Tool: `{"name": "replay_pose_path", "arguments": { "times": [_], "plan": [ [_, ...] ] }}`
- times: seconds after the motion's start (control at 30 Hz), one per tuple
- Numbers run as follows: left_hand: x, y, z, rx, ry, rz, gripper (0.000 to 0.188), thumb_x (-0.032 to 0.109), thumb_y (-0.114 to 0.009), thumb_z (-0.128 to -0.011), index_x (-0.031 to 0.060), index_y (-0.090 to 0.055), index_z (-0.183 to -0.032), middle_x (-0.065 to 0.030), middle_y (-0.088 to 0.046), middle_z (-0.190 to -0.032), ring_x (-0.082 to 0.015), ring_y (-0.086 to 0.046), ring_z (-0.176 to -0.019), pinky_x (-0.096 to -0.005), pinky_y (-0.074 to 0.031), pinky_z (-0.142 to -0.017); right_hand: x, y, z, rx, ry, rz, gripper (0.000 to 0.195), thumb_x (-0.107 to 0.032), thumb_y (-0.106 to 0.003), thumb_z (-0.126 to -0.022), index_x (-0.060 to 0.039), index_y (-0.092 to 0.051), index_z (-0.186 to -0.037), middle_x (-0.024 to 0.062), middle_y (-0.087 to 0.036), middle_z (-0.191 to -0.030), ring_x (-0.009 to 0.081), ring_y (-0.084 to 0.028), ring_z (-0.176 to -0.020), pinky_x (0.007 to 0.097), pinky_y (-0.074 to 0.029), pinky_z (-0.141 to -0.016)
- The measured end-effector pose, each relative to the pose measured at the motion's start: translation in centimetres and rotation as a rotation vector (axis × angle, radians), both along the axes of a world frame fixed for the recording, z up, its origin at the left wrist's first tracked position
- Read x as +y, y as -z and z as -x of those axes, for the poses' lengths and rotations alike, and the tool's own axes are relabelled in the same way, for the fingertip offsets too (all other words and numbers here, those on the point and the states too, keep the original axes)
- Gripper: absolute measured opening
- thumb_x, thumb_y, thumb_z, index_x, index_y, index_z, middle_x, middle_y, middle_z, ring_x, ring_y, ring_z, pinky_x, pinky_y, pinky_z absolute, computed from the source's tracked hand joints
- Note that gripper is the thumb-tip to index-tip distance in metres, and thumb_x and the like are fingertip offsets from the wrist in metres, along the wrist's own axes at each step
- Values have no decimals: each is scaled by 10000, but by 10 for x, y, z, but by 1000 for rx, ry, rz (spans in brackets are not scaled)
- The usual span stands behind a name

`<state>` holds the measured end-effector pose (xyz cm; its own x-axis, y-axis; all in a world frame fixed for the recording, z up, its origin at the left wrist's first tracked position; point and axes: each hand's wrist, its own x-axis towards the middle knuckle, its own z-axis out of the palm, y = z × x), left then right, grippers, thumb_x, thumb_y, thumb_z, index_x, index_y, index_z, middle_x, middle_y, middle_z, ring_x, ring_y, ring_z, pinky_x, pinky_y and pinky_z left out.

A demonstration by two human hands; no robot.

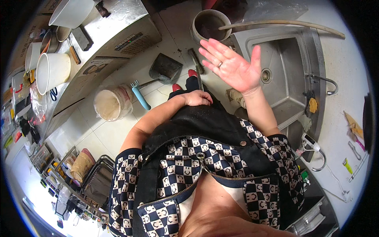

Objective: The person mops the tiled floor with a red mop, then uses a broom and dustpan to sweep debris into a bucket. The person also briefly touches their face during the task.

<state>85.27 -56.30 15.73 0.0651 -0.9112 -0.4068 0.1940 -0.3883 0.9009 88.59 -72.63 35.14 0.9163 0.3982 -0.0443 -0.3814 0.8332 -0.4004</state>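
Note:
My right hand (231,65) is raised with the palm up and the fingers spread. It holds nothing, and a ring sits on one finger. Below it in the picture, my left hand (197,98) lies over the front of my black apron (204,115), fingers curled down. A floor brush (196,61) stands near my feet, and its handle runs up towards my left hand. Whether the fingers grip that handle is hidden. Beside the brush lies a black dustpan (165,68). My right hand is nearest the stainless steel sink (278,65).
A large pot (195,28) of dark liquid stands beyond the sink, with a long wooden stick (284,22) across it. Left is a plastic-lined bucket (124,103) near a blue-handled hook tool (141,97). Tubs (53,69) stand on the steel counter (118,19). A curved tap (330,81) serves the sink.

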Motion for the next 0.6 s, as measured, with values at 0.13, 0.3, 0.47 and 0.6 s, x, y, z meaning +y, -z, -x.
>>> {"name": "replay_pose_path", "arguments": {
  "times": [0.13,0.3,0.47,0.6],
  "plan": [
    [1,2,3,45,-15,-3,251,202,-575,-819,48,-616,-1013,-71,-618,-966,-167,-554,-952,-284,-405,-864,-4,9,2,-64,2,34,1018,-760,-181,-778,54,-108,-1385,186,-84,-1468,293,-83,-1366,421,-60,-1099],
    [0,-10,4,65,-34,-10,240,181,-576,-826,37,-610,-1015,-54,-618,-949,-149,-558,-931,-272,-410,-855,-8,16,5,-650,131,1039,953,-723,-198,-809,33,-151,-1388,171,-134,-1465,305,-113,-1360,417,-79,-1094],
    [-1,-12,7,91,-58,-12,243,187,-602,-800,47,-621,-997,-51,-630,-935,-140,-561,-909,-262,-420,-842,-7,20,5,-1085,278,1749,850,-659,-279,-842,-13,-208,-1390,171,-204,-1442,336,-163,-1342,453,-142,-1076],
    [-2,-7,8,88,-53,13,227,158,-590,-818,41,-608,-1011,-46,-615,-946,-134,-553,-926,-259,-415,-850,-6,19,6,-1142,267,1923,806,-597,-402,-833,-39,-233,-1390,123,-208,-1452,332,-155,-1345,476,-140,-1073]
  ]
}}
